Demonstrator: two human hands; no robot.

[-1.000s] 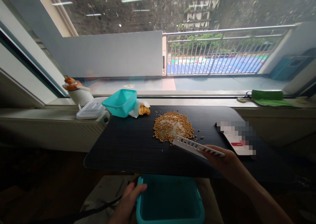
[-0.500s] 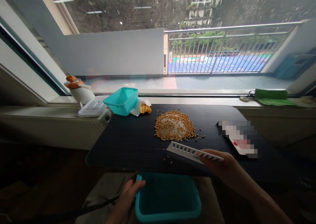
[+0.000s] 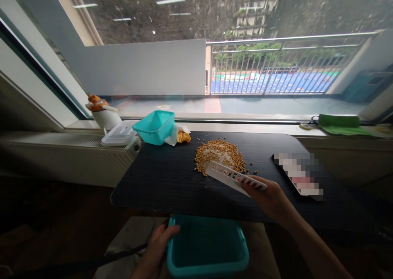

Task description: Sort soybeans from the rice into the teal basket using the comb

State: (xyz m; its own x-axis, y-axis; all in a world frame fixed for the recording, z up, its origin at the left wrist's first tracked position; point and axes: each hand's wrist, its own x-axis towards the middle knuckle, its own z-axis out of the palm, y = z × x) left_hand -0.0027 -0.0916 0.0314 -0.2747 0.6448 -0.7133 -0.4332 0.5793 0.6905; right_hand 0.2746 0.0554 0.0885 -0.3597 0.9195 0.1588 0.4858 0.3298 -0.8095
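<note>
My right hand is closed on a white flat scraper-like plate with a row of slots along its upper edge. The plate is tilted, its left end at the front edge of a heap of yellow soybeans mixed with white grains that look like rice. My left hand grips the left rim of a teal plastic container below the table's front edge. The container's inside is dark, and its contents are hard to make out.
The dark table stands against the window sill. At its back left are a second teal container and a crumpled orange-and-white wrapper. A blurred-out flat object lies at right. On the radiator rests a clear lid; green cloth lies on the sill.
My right hand has moved the slotted plate up and left, to the heap's front edge. The few loose beans near the table's front no longer show there. My left hand still holds the container.
</note>
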